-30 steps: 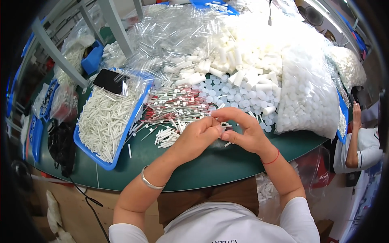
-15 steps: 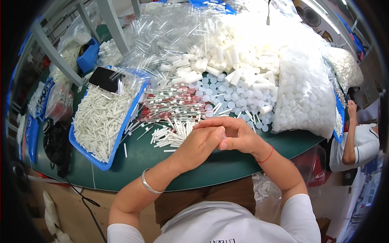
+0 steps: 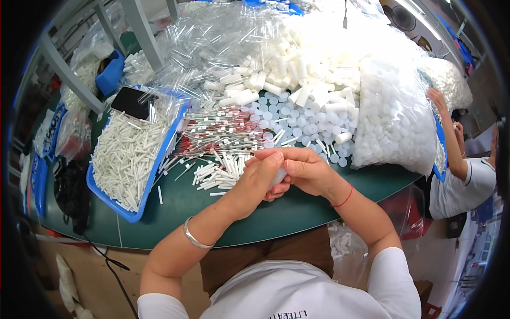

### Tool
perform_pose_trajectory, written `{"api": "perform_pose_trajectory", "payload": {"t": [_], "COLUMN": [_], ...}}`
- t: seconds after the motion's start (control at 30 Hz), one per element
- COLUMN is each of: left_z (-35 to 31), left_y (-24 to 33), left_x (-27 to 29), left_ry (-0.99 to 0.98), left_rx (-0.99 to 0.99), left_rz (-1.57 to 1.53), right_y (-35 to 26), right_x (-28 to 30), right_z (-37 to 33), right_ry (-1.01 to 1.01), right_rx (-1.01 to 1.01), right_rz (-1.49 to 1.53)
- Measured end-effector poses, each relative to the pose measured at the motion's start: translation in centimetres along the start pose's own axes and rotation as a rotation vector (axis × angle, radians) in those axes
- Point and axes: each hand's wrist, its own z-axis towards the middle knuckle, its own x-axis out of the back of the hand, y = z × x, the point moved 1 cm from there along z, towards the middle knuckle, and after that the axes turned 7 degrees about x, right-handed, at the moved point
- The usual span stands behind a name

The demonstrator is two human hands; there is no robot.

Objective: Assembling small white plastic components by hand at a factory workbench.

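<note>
My left hand (image 3: pixel 249 190) and my right hand (image 3: pixel 312 173) meet above the near part of the green table (image 3: pixel 175 228). Both are closed around a small whitish, translucent piece (image 3: pixel 278 177), mostly hidden by the fingers; its kind cannot be made out. Just beyond my left hand lies a loose heap of short white sticks (image 3: pixel 223 173). Thin rods with red and white parts (image 3: pixel 223 127) are piled behind them. Translucent round caps (image 3: pixel 295 119) spread beyond my right hand, with white cylinders (image 3: pixel 297 80) heaped farther back.
A blue tray (image 3: pixel 135 217) of white sticks stands at left, with a dark phone (image 3: pixel 133 102) on it. Clear tubes (image 3: pixel 202 48) are heaped at the back. A plastic bag of round caps (image 3: pixel 393 117) sits at right, near another person's arm (image 3: pixel 451 143).
My hands have turned and parted slightly, exposing the whitish piece between them. My left fingertips now show below it. At right, the other person's hand has risen.
</note>
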Motion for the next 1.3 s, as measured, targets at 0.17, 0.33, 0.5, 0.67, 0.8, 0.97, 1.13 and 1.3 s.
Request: {"api": "perform_pose_trajectory", "payload": {"t": [0.17,0.33,0.5,0.67,0.8,0.97,1.13,1.3], "left_z": [0.3,0.6,0.7,0.2,-0.2,0.6,2.9,2.8], "left_y": [-0.4,-0.5,-1.5,-2.7,-3.2,-4.5,-6.3,-6.4], "left_x": [0.4,1.1,1.1,-1.1,-1.5,-2.1,-2.7,-2.5], "left_ry": [-0.014,-0.065,-0.097,-0.179,0.148,0.382,0.426,0.42], "left_rx": [0.017,-0.027,-0.019,0.113,-0.17,-0.672,-0.792,-0.827], "left_rz": [-0.071,-0.251,-0.381,-0.306,0.539,1.147,1.468,1.608], "right_y": [-0.2,-0.9,-1.0,-0.8,-1.3,6.1,15.4,18.6], "right_x": [0.1,-0.6,-4.1,-5.8,-6.6,-5.4,-3.0,0.1], "right_z": [0.1,-0.2,-1.8,-4.5,-12.0,-26.7,-38.6,-42.0], "right_ry": [0.0,0.19,0.031,0.137,0.397,0.81,1.19,0.939], "right_rx": [0.015,0.242,0.498,0.508,0.424,-0.015,-0.676,-0.371], "right_rz": [-0.102,-0.503,-1.427,-1.622,-1.561,-1.236,-1.005,-1.758]}}
